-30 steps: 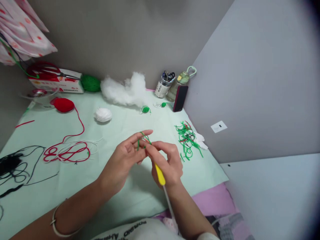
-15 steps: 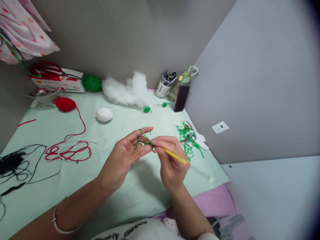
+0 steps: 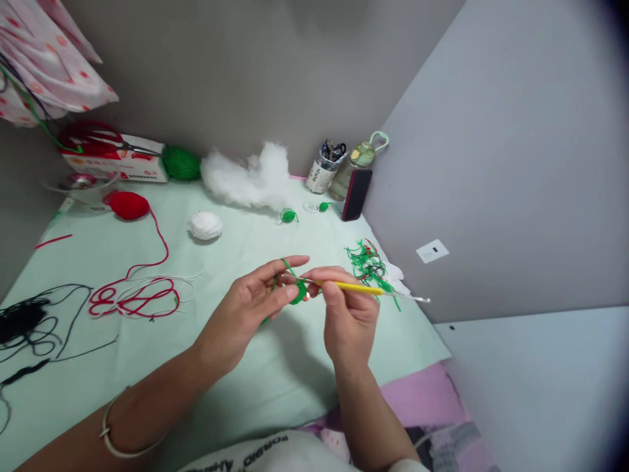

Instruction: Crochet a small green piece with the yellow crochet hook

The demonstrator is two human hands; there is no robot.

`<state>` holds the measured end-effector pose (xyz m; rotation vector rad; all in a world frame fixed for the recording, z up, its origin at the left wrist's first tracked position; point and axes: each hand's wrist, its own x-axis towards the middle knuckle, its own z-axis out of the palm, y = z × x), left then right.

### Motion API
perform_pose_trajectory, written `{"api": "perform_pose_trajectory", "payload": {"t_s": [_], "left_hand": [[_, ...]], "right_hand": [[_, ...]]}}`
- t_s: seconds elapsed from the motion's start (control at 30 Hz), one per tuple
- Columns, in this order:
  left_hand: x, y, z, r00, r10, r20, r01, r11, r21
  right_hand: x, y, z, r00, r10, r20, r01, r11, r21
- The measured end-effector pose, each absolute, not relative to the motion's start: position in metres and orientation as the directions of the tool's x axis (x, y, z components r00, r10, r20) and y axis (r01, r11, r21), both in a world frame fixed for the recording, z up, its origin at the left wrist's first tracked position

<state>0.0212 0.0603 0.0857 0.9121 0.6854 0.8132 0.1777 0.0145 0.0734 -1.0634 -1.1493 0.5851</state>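
My left hand (image 3: pixel 258 294) pinches a small green crochet piece (image 3: pixel 297 294) between thumb and fingers, and green yarn (image 3: pixel 289 262) loops over its raised index finger. In my right hand (image 3: pixel 350 319) is a crochet hook (image 3: pixel 354 287) with a yellow grip and metal ends, held like a pen. The hook's thin left end reaches over the green piece to the yarn by my left fingers; the other end sticks out to the right. A small orange bit (image 3: pixel 308 296) shows beside the piece, too little of it visible to name.
Red yarn (image 3: pixel 128 205), a white yarn ball (image 3: pixel 205 225), black yarn (image 3: pixel 22 319) and white stuffing (image 3: pixel 248 177) lie left and behind. At the right are yarn scraps (image 3: pixel 366 265), a phone (image 3: pixel 356 195), a bottle (image 3: pixel 361 154) and a pen cup (image 3: pixel 322 172). Scissors (image 3: pixel 118 143) rest on a box (image 3: pixel 142 167).
My right hand has shifted slightly right and the hook has turned flatter, its shaft now in view. More of the green piece shows. My left index finger has lowered a little.
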Motion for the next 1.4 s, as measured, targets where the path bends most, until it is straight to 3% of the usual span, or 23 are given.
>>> {"api": "perform_pose_trajectory", "payload": {"t_s": [0.13, 0.23, 0.37, 0.47, 0.53, 0.7, 0.8, 1.0, 1.13, 1.2, 1.27, 1.33, 1.4], "left_hand": [[0.019, 0.063, 0.086, 0.541, 0.823, -0.173, -0.270, 0.365, 0.891], [0.017, 0.065, 0.086, 0.532, 0.832, -0.157, -0.302, 0.359, 0.883], [0.017, 0.064, 0.085, 0.488, 0.858, -0.157, -0.278, 0.324, 0.904], [0.018, 0.062, 0.086, 0.431, 0.892, -0.137, -0.264, 0.269, 0.926], [0.018, 0.061, 0.086, 0.422, 0.899, -0.120, -0.258, 0.246, 0.934], [0.015, 0.061, 0.087, 0.435, 0.895, -0.101, -0.205, 0.208, 0.956], [0.014, 0.062, 0.088, 0.416, 0.905, -0.091, -0.180, 0.179, 0.967], [0.018, 0.057, 0.090, 0.367, 0.927, -0.075, -0.192, 0.155, 0.969], [0.021, 0.057, 0.088, 0.496, 0.849, -0.184, -0.369, 0.398, 0.840], [0.020, 0.060, 0.087, 0.591, 0.766, -0.253, -0.409, 0.555, 0.725], [0.018, 0.063, 0.087, 0.619, 0.734, -0.278, -0.428, 0.612, 0.665], [0.016, 0.066, 0.088, 0.591, 0.763, -0.263, -0.449, 0.582, 0.679], [0.015, 0.067, 0.091, 0.579, 0.784, -0.223, -0.441, 0.532, 0.723]], "right_hand": [[0.182, 0.013, 0.073, 0.373, 0.865, 0.335, -0.003, 0.362, -0.932], [0.182, 0.012, 0.075, 0.357, 0.872, 0.335, -0.008, 0.362, -0.932], [0.179, 0.007, 0.074, 0.325, 0.815, 0.480, 0.202, 0.437, -0.877], [0.176, 0.004, 0.069, 0.230, 0.705, 0.671, 0.420, 0.550, -0.722], [0.174, 0.003, 0.068, 0.193, 0.647, 0.737, 0.473, 0.597, -0.648], [0.173, 0.004, 0.074, 0.301, 0.690, 0.658, 0.339, 0.568, -0.750], [0.175, 0.005, 0.076, 0.263, 0.711, 0.653, 0.344, 0.563, -0.752], [0.176, 0.007, 0.068, 0.052, 0.600, 0.799, 0.620, 0.608, -0.497], [0.173, 0.008, 0.060, 0.001, 0.508, 0.861, 0.779, 0.539, -0.319], [0.174, 0.009, 0.060, 0.046, 0.520, 0.853, 0.734, 0.561, -0.382], [0.176, 0.010, 0.065, 0.178, 0.594, 0.785, 0.575, 0.584, -0.573], [0.178, 0.011, 0.070, 0.315, 0.686, 0.656, 0.334, 0.567, -0.753], [0.178, 0.014, 0.074, 0.341, 0.762, 0.551, 0.152, 0.534, -0.832]]}}
